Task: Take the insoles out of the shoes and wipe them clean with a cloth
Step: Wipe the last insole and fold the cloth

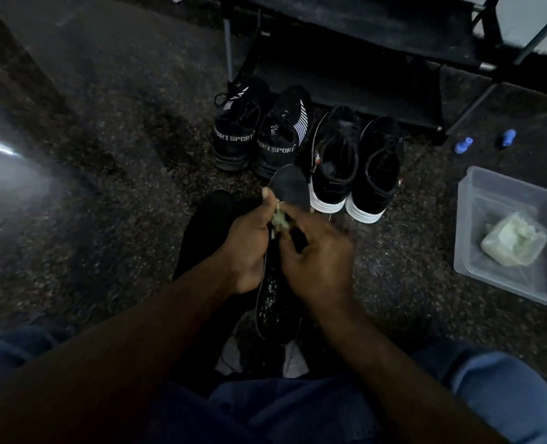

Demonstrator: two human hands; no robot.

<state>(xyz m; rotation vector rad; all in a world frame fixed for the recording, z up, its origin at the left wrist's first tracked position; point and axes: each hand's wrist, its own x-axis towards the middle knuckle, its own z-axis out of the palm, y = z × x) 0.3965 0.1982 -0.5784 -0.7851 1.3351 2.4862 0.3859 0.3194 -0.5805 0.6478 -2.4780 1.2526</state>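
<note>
You are holding one insole [275,302] at frame centre, over your lap, with the toe end pointing up toward the shoes. Left hand [249,245] is gripping its left edge around mid-length, fingers curled round it and thumb lying up near the toe end. Right hand [317,261] is pinching a small pale green cloth [280,219] against the insole face. That hand is motion-blurred, so I can't tell the exact finger lay. Judging from this, you are wiping the middle stretch. White specks are showing on the heel part at lower centre, so that end is looking not yet done.

Handling: the insole is looking thin, light and floppy, so it is likely to bend if held by one end only. Best grip is at the edge mid-length, as the left hand is doing, backing it from behind where the cloth is pressing. The cloth is soft and small and will be bunching easily.

A dark flat shape just left of the left hand is probably a second insole [206,229] lying on the floor, but I can't be sure. SPORT pair [256,136] and white-soled pair [355,168] are standing side by side at upper centre, in front of a rack [361,43]. A clear tub [467,251] at the right edge is holding a pale wad [515,240].
</note>
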